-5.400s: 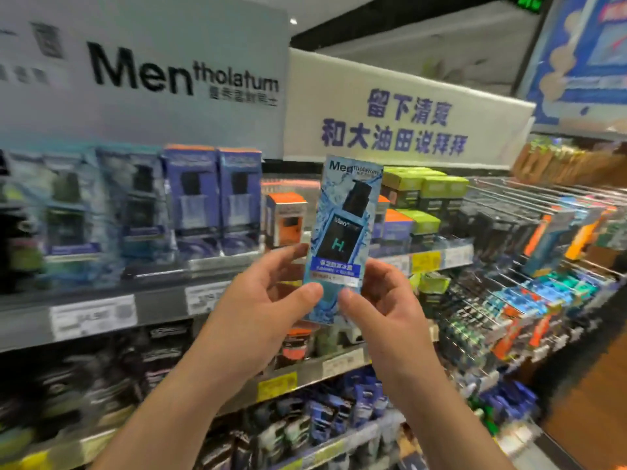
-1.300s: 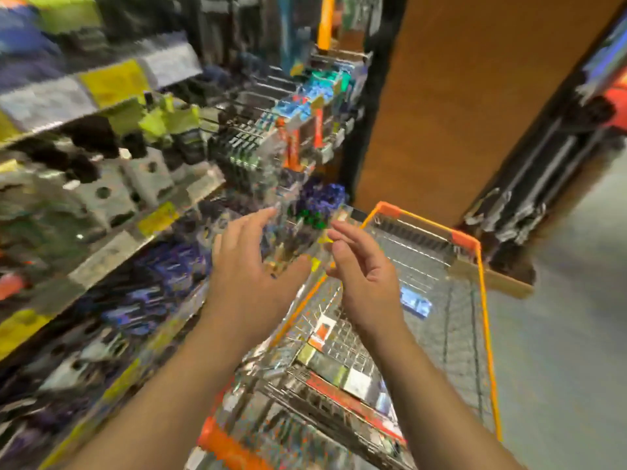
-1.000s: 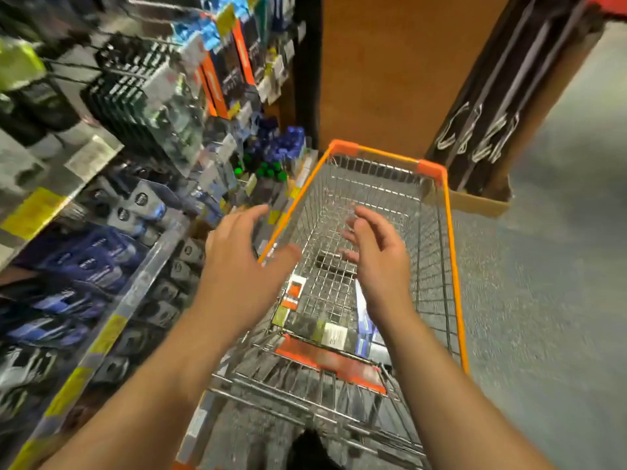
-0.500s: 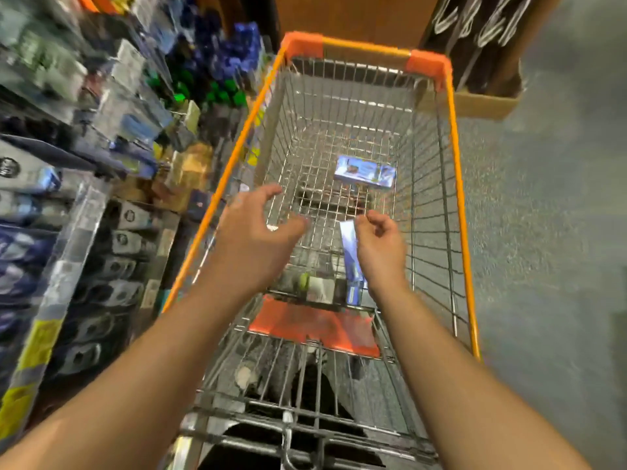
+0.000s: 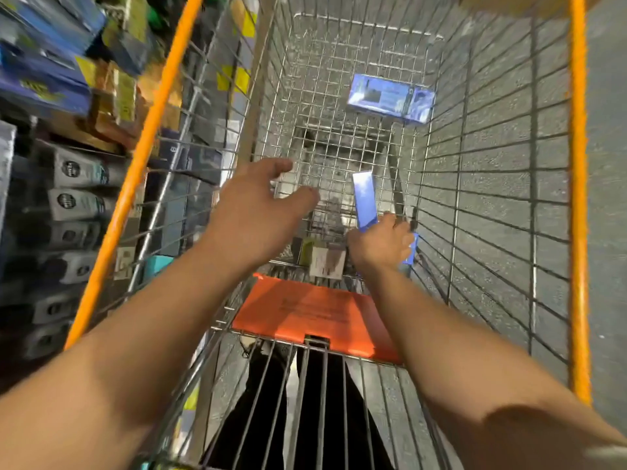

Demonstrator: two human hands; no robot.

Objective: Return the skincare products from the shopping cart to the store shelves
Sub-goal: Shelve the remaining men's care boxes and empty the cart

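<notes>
Right hand [image 5: 381, 244] was down in the shopping cart [image 5: 576, 164], fingers [image 5: 395, 221] curled round the near end of a slim blue carton [image 5: 364, 200] that stood on edge on the wire floor. Left hand [image 5: 259, 205] hovered over the basket w/ fingers spread, gripping nothing. A second blue box [image 5: 390, 98] lay flat farther up the basket, well apart from both hands; a pale box [image 5: 325, 262] and a greenish one [image 5: 307, 247] sat just beside the right wrist.

Handling, as a guess: light printed cardboard, stiff enough along the edges but the faces would dent if squeezed; probably smooth, a bit slick. Best taken across the narrow sides near mid-length, not by one end.

Hard to make out: carton's print unreadable from blur; its near end hid behind the hand. Shelf stock [image 5: 68, 198] at left was smeared, brands illegible. Orange seat flap [image 5: 315, 313] covered the basket's near end.
</notes>
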